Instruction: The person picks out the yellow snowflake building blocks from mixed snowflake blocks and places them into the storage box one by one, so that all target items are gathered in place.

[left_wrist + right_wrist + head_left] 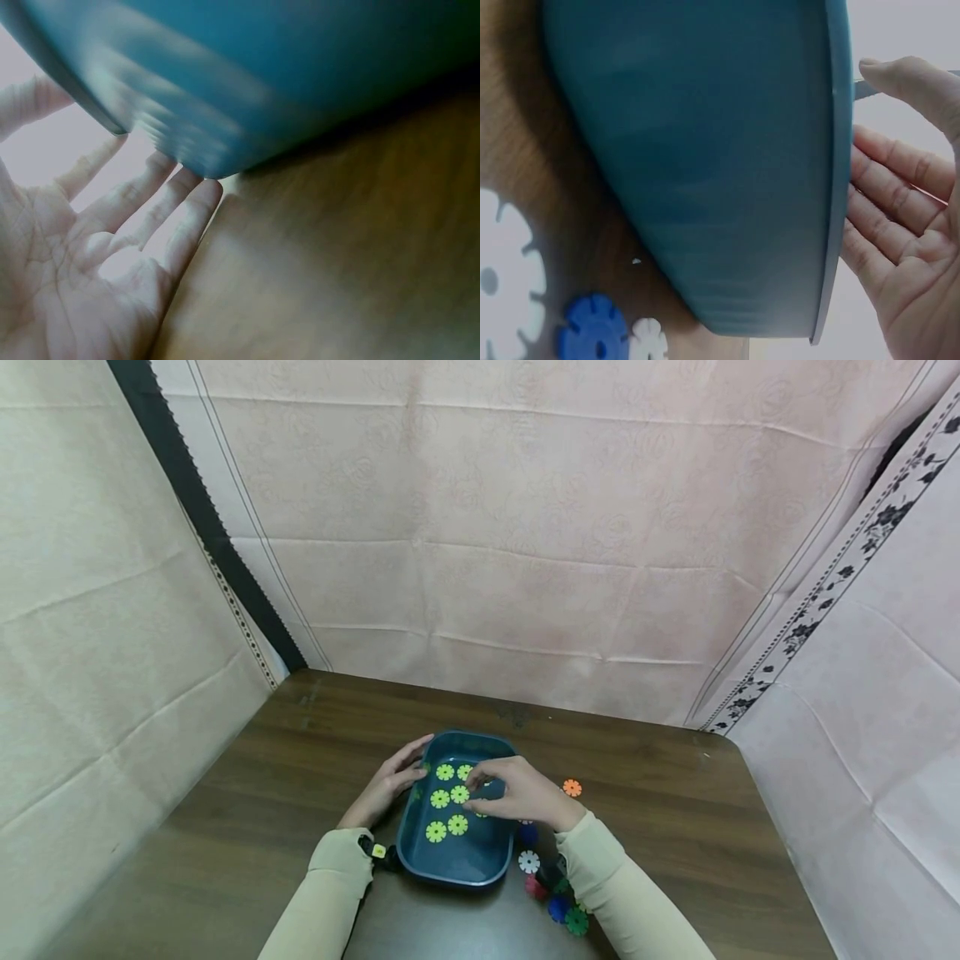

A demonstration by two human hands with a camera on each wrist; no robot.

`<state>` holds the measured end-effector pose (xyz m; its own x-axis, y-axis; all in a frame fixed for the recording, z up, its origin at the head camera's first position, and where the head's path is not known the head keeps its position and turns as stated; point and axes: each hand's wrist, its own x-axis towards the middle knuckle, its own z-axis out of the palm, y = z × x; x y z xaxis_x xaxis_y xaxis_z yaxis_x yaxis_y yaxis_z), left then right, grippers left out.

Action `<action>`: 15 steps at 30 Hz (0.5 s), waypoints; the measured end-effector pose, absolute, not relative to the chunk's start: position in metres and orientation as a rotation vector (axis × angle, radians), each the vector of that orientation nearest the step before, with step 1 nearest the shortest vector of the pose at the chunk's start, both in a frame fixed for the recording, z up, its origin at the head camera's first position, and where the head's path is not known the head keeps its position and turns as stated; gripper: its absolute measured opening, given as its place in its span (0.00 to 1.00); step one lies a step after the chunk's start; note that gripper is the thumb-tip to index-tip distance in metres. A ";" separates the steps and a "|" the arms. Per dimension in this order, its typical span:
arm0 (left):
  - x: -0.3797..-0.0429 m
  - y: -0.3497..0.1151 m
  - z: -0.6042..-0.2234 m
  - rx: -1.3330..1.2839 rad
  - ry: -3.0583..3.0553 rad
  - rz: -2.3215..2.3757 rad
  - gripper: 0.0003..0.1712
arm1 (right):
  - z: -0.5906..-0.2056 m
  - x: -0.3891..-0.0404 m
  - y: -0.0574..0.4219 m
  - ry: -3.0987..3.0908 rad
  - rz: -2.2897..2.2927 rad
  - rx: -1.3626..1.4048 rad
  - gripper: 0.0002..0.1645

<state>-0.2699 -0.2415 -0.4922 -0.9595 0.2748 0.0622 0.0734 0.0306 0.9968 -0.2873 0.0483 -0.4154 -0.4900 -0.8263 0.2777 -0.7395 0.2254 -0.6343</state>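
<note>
A dark blue-green tray (472, 864) stands on the table, with several yellow-green notched plastic discs (436, 832) laid in rows inside. At its left side is my left hand (386, 789); the thumb lies at the rim, and the straight fingers (187, 214) touch the outer wall in the left wrist view. My right hand (517, 789) hovers over the tray's right half, thumb and forefinger apart, no piece visible between them. In the right wrist view its other fingers (889, 199) extend behind the tray's rim. The hand hides some of the discs.
Right of the tray lie loose notched discs: an orange one (572, 787), a white one (528, 862), a blue one (558, 908), a green one (577, 920) and a red one (536, 887). Pale cloth (525, 568) hangs behind the wooden table (247, 827) and at both sides.
</note>
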 end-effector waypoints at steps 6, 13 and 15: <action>-0.270 -0.240 -0.491 0.352 2.124 2.062 0.33 | -0.418 -0.289 0.051 2.383 -1.126 -1.580 0.16; -0.273 -0.238 -0.488 0.332 2.144 2.074 0.32 | -0.415 -0.290 0.052 2.399 -1.158 -1.571 0.16; -0.272 -0.238 -0.490 0.325 2.145 2.070 0.32 | -0.415 -0.288 0.052 2.394 -1.156 -1.557 0.16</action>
